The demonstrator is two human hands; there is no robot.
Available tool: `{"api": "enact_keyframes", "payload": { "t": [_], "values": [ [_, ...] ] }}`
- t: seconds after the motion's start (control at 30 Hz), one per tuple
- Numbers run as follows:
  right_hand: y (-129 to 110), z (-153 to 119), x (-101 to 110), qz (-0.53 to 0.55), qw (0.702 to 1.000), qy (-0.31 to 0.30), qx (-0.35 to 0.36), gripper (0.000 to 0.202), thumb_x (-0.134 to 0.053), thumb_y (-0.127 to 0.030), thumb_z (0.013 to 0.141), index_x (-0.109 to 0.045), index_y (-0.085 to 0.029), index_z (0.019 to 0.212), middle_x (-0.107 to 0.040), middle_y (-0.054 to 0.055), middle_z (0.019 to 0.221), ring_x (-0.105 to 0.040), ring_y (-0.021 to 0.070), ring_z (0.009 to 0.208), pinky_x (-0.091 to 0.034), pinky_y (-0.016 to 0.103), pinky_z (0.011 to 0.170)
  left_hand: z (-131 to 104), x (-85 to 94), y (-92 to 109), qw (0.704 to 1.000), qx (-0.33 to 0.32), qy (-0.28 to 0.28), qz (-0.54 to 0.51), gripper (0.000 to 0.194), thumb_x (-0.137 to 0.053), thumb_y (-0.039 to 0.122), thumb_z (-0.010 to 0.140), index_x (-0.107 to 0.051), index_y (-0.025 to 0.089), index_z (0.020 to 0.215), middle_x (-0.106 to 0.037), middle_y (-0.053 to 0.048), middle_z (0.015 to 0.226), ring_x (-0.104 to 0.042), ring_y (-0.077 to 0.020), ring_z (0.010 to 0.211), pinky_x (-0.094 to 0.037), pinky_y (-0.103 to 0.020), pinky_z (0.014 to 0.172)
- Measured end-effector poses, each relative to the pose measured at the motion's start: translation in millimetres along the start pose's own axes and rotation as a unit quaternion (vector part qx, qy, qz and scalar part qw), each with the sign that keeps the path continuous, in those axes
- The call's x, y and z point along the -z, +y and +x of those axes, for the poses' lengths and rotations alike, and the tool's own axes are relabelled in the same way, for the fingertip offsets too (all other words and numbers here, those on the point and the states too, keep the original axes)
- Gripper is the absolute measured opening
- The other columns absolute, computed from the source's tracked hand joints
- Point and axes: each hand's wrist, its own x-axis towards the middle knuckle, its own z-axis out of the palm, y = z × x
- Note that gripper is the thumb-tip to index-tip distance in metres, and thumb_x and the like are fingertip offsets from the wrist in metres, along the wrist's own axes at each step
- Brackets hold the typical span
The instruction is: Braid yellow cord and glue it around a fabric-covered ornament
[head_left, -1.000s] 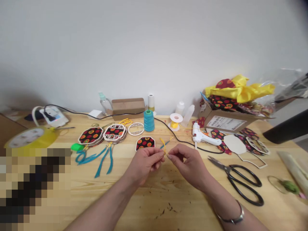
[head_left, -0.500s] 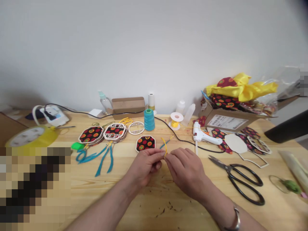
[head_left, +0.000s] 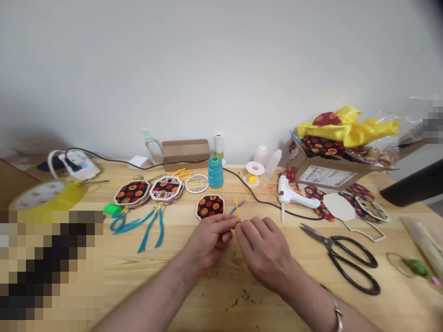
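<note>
Between my fingertips is a thin yellow cord (head_left: 237,208), its upper end sticking up past them. My left hand (head_left: 215,237) pinches it from the left, thumb and forefinger together. From the other side my right hand (head_left: 263,251) is closed on the same cord, its fingers curled down; the part inside the fingers is hidden. Just behind my left hand lies a patterned fabric panel (head_left: 210,206) with a pale wooden rim, partly covered by the hand. A short blue tassel strand (head_left: 234,210) with a yellow end shows behind the cord.
Black-handled scissors (head_left: 341,258) and a white glue gun (head_left: 294,197) lie on the right. A blue thread cone (head_left: 215,173) and a yellow cord spool (head_left: 254,174) stand behind. Tasselled panels (head_left: 166,190) lie left; a cardboard box (head_left: 327,175) of fabric stands back right.
My hands stay pinched on the yellow cord. The right hand has turned slightly and shifted a little, its wrist lower. The view has moved very slightly.
</note>
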Motion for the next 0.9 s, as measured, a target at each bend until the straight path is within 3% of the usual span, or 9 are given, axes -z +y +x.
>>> {"api": "enact_keyframes", "payload": {
  "t": [0.1,0.17,0.23,0.33,0.6,0.77,0.9],
  "values": [
    [2,-1,-2,0.056,0.998,0.009,-0.015,0.018,-0.042,-0.01,0.083,-0.058,-0.014,0.077,-0.054,0.006,0.07,-0.043,0.0164,0.064,-0.029,0.032,0.056,0,0.3,0,0.998,-0.039,0.009,0.038,0.016,-0.072,0.02,0.063,-0.062,0.009,0.065,-0.042,0.008,0.046,-0.029,0.0023,0.036,-0.016,-0.01,0.036],
    [7,-1,-2,0.148,0.985,0.028,-0.084,0.016,-0.044,-0.014,0.084,-0.059,-0.015,0.079,-0.056,0.005,0.072,-0.046,0.0154,0.067,-0.034,0.03,0.059,-1,-0.5,0,0.995,-0.068,0.026,0.065,0.016,-0.072,0.022,0.064,-0.063,0.009,0.065,-0.048,0.005,0.05,-0.03,0.0027,0.037,-0.017,-0.011,0.036],
    [11,-1,-3,0.256,0.948,0.029,-0.19,0.015,-0.045,-0.019,0.085,-0.059,-0.015,0.08,-0.057,0.005,0.073,-0.049,0.0139,0.069,-0.037,0.027,0.062,-2,-2.2,1,0.991,-0.087,0.039,0.095,0.016,-0.071,0.024,0.064,-0.063,0.009,0.065,-0.055,0.002,0.056,-0.032,0.0025,0.037,-0.017,-0.012,0.037],
    [15,1,-5,0.371,0.876,-0.024,-0.308,0.015,-0.051,-0.028,0.082,-0.06,-0.017,0.079,-0.059,0.002,0.071,-0.051,0.0124,0.065,-0.039,0.025,0.059,-3,-5.0,1,0.983,-0.112,0.05,0.137,0.017,-0.069,0.026,0.066,-0.064,0.009,0.065,-0.057,0.001,0.057,-0.032,0.0015,0.038,-0.016,-0.014,0.038],
    [12,6,-9,0.533,0.732,-0.095,-0.414,0.019,-0.057,-0.033,0.075,-0.064,-0.015,0.075,-0.064,0.004,0.07,-0.053,0.0127,0.062,-0.041,0.024,0.055,-5,-5.5,-4,0.974,-0.116,0.071,0.184,0.02,-0.068,0.032,0.066,-0.067,0.013,0.07,-0.052,0.003,0.054,-0.03,-0.0021,0.042,-0.017,-0.017,0.04],
    [18,9,-6,0.543,0.715,-0.104,-0.427,0.017,-0.056,-0.028,0.073,-0.062,-0.014,0.067,-0.059,0.001,0.062,-0.046,0.0097,0.054,-0.036,0.022,0.051,-5,-5.9,-3,0.968,-0.119,0.079,0.209,0.02,-0.067,0.034,0.066,-0.065,0.014,0.065,-0.05,0.003,0.053,-0.033,-0.0035,0.044,-0.018,-0.017,0.041],
    [22,9,-3,0.536,0.726,-0.092,-0.42,0.016,-0.056,-0.027,0.073,-0.059,-0.014,0.065,-0.055,0.0,0.059,-0.043,0.0089,0.054,-0.035,0.021,0.05,-6,-8.4,-1,0.967,-0.12,0.071,0.214,0.022,-0.065,0.033,0.068,-0.062,0.012,0.063,-0.046,0.005,0.05,-0.029,-0.0025,0.042,-0.016,-0.017,0.041]
  ]
}}
